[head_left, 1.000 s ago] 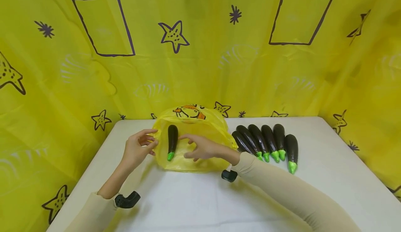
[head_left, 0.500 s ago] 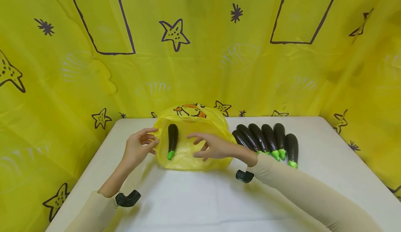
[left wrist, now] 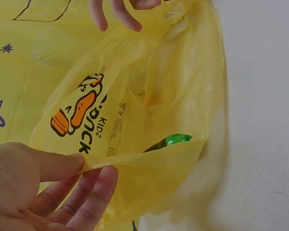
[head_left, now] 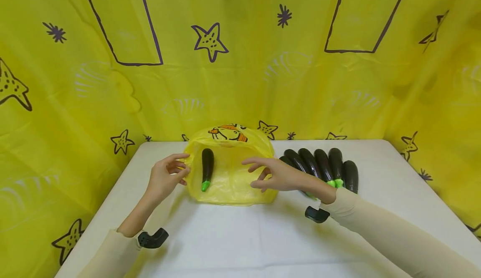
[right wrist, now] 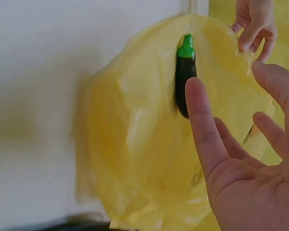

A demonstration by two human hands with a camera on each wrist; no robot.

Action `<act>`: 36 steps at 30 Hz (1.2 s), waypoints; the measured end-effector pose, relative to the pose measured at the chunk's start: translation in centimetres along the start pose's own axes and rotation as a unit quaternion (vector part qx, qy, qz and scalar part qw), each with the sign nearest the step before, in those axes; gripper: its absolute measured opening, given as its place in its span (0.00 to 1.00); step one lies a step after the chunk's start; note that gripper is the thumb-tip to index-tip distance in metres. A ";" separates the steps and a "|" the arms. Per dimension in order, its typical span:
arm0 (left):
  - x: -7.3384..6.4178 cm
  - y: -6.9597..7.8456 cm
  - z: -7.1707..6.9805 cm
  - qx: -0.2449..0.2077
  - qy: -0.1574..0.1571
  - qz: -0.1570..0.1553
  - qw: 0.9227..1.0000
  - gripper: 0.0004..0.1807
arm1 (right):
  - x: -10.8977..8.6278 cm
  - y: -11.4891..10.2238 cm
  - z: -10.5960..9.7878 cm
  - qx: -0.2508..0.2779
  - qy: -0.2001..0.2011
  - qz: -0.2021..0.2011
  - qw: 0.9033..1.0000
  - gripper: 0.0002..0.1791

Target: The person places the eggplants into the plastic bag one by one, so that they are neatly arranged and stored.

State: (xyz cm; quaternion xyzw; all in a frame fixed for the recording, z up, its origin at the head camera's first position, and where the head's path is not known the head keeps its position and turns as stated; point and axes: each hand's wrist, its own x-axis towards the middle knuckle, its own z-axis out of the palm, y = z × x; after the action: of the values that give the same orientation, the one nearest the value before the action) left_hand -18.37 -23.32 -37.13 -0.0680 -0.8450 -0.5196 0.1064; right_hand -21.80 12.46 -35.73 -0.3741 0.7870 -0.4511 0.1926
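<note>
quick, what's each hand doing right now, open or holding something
Left hand: holding the edge of the bag.
Right hand: open, holding nothing.

We see our right hand (right wrist: 253, 185) at lower right, fingers spread, palm showing. Tip of one digit overlaps dark end of eggplant (right wrist: 183, 79); whether they touch, we cannot tell. Eggplant lies inside yellow bag (right wrist: 144, 120), green cap toward top of view. Upper right: our left hand (right wrist: 257, 24) pinches bag edge. White table (right wrist: 33, 62) at left; dark blurred shape (right wrist: 72, 224) along bottom edge.
</note>
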 end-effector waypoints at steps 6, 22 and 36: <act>-0.1 -0.1 0.0 -0.004 -0.002 0.002 1.000 0.23 | -2.2 1.1 -1.6 -0.028 0.042 -0.013 0.999 0.33; -0.3 -0.1 0.0 -0.004 -0.003 0.000 1.000 0.23 | -7.2 2.4 -5.3 -0.030 0.099 0.034 0.994 0.33; -0.1 -0.1 0.1 -0.008 -0.007 0.000 1.000 0.23 | -12.9 3.8 -8.4 -0.075 0.177 0.063 0.979 0.33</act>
State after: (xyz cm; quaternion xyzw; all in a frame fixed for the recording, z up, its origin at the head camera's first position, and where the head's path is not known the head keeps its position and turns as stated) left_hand -18.32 -23.26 -37.31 -0.0725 -0.8413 -0.5262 0.1004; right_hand -20.47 28.27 -35.05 -0.2512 0.8623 -0.4369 0.0493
